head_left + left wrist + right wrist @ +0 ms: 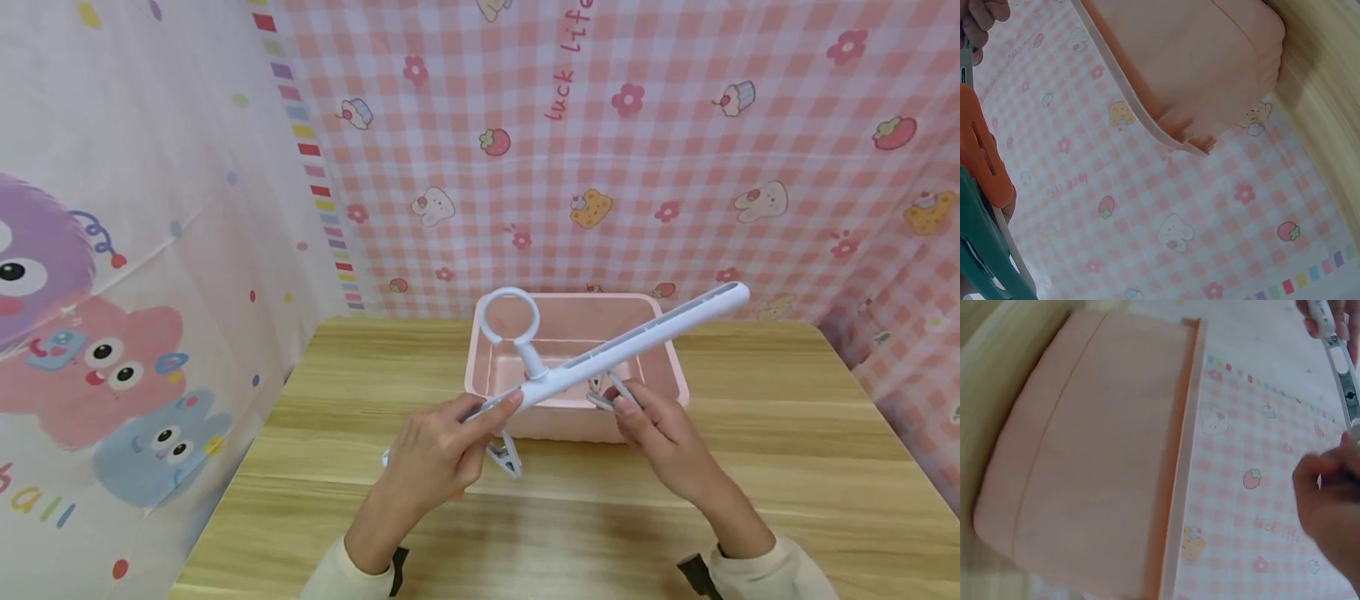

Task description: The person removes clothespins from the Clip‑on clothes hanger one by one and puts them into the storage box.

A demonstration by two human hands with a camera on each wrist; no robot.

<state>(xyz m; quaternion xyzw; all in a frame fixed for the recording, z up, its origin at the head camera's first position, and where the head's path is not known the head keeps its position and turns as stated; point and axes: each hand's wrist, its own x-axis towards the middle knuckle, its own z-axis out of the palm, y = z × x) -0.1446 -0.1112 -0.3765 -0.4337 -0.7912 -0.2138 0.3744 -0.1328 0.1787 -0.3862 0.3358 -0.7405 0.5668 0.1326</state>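
A white clip hanger (615, 350), a long bar with a ring on top, is held tilted over a pink plastic bin (671, 367) on the wooden table. My left hand (442, 446) grips the bar's lower left end, thumb on top. A clip (504, 457) dangles just below that hand. My right hand (652, 425) pinches another clip (603, 392) that hangs under the middle of the bar. The right wrist view shows the bar (1338, 359) at the upper right, blurred fingers (1329, 500) and the bin's side (1085, 456). The left wrist view shows the bin's underside (1191, 62).
The wooden table (787, 467) is walled in by pink checked cloth (600, 150) at the back and right and a cartoon-print cloth (135, 250) on the left. The bin stands at the table's middle back. Orange and teal device parts (982, 187) fill the left wrist view's left edge.
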